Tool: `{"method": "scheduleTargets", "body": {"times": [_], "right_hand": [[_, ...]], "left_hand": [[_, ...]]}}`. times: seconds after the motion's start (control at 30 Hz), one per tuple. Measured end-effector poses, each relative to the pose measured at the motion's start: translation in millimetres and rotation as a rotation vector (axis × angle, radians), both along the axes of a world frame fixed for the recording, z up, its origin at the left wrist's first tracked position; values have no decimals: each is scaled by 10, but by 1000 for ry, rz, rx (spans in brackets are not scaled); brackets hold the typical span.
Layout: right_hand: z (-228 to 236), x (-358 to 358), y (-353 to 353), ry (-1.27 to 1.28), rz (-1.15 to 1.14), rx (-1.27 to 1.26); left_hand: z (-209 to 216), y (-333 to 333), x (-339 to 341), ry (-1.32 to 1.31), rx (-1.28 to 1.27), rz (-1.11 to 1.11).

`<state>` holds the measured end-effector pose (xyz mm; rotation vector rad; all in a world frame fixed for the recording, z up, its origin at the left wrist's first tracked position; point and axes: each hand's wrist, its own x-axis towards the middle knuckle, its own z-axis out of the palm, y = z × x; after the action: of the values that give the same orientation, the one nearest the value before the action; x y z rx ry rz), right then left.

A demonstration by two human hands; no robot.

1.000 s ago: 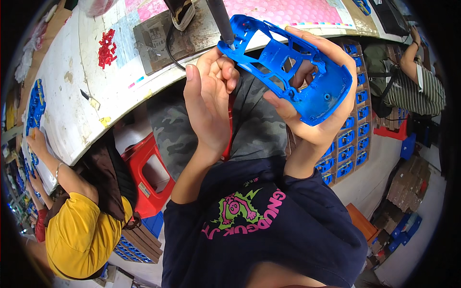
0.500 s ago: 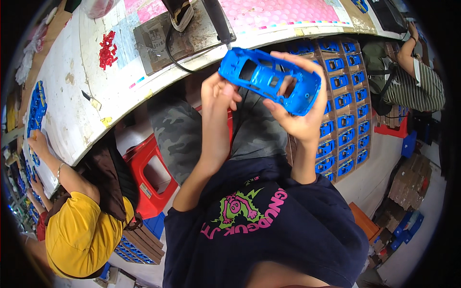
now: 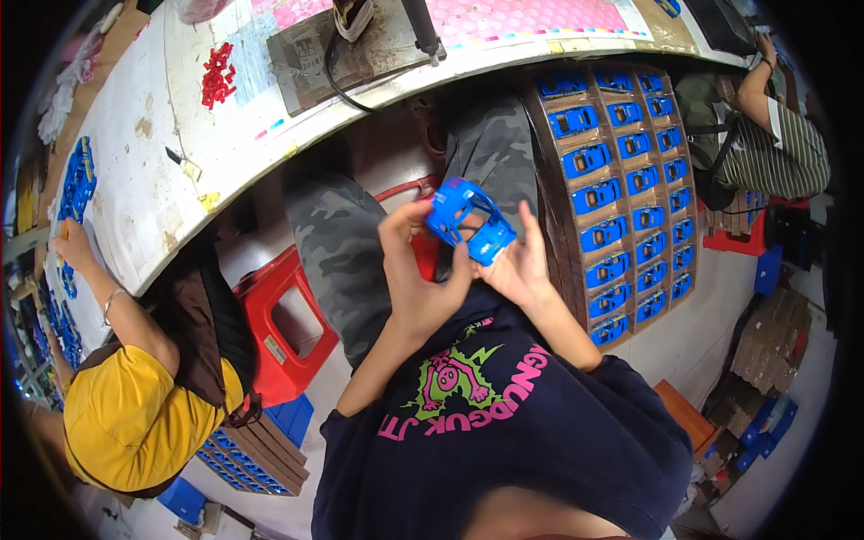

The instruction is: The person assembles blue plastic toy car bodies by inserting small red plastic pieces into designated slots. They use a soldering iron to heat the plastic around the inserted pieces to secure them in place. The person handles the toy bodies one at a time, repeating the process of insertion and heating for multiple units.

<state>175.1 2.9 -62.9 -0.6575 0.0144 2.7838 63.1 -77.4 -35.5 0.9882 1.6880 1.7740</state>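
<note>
Over my lap I have a blue plastic toy car body, hollow with window openings and tilted. My left hand is closed on it, the fingers at its far left end and the thumb along its near side. At the other end my right hand lies open against the shell, fingers apart and palm turned up. The right hand's contact under the shell is partly hidden.
To my right is a compartmented tray with many blue car bodies. On the white table are red small parts, a metal plate, a dark rod-like tool and a cutter blade. A person in yellow works at left.
The car body has come down from the table edge toward my lap and turned. My right hand has loosened its grip and spread its fingers; my left hand has taken hold of the body.
</note>
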Motion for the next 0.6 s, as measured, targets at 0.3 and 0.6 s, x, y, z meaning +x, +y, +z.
{"method": "scheduleTargets", "body": {"times": [0.3, 0.6], "right_hand": [[-364, 16, -137, 53, -70, 95], [-308, -9, -121, 121, -70, 241]], "left_hand": [[327, -188, -142, -103, 102, -377], [424, -221, -155, -246, -24, -451]]}}
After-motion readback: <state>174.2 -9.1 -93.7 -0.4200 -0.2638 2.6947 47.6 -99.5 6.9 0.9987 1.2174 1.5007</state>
